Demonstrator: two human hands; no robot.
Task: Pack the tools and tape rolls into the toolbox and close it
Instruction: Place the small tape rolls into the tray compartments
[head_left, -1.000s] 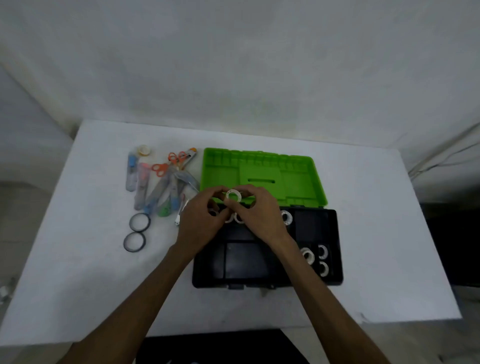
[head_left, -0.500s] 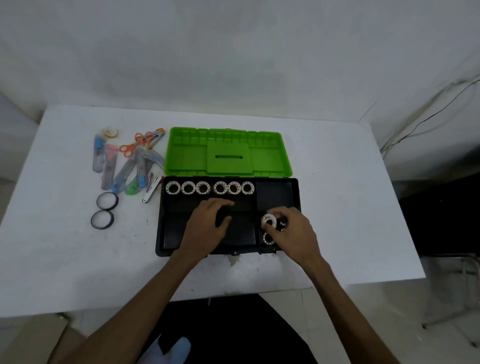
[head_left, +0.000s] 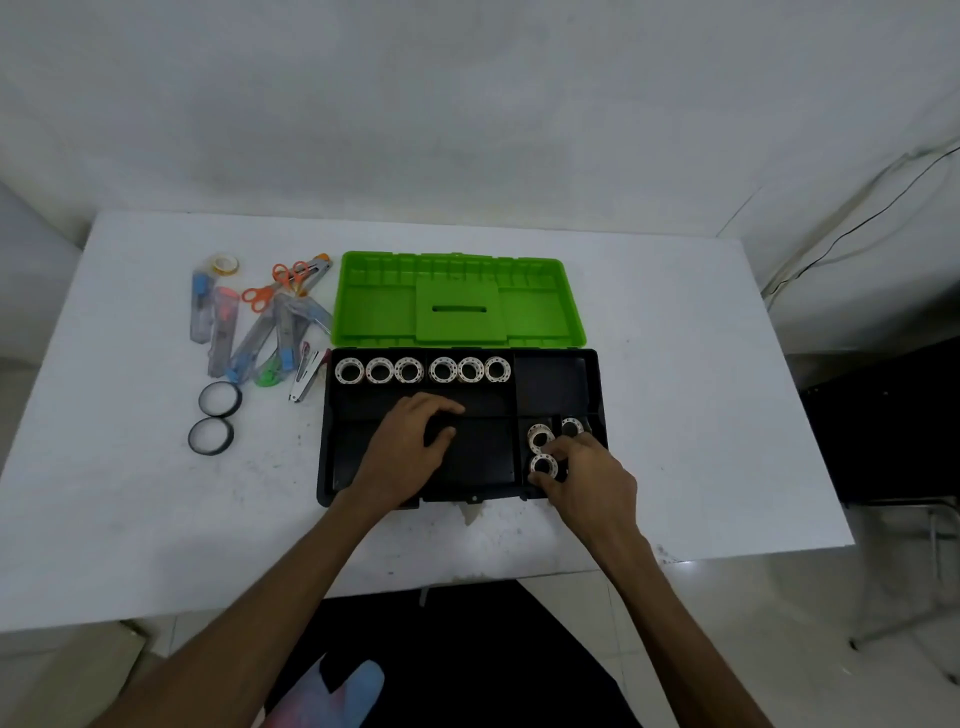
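A person's left hand (head_left: 415, 441) lies with relaxed, straight fingers over the middle compartments of an open black toolbox (head_left: 332, 467) on a white table (head_left: 701, 415), holding nothing. The right hand (head_left: 587, 478) curls its fingers around a white tape roll (head_left: 543, 465) in the box's near right compartment, with two more rolls (head_left: 540, 435) just behind it. Six white tape rolls (head_left: 422, 370) stand in a row along the far compartment. The green lid (head_left: 460, 301) lies flat behind the box. Left of the box lie orange-handled scissors (head_left: 258, 298), utility knives (head_left: 223, 327), a clear tape roll (head_left: 225, 264) and two black tape rolls (head_left: 214, 415).
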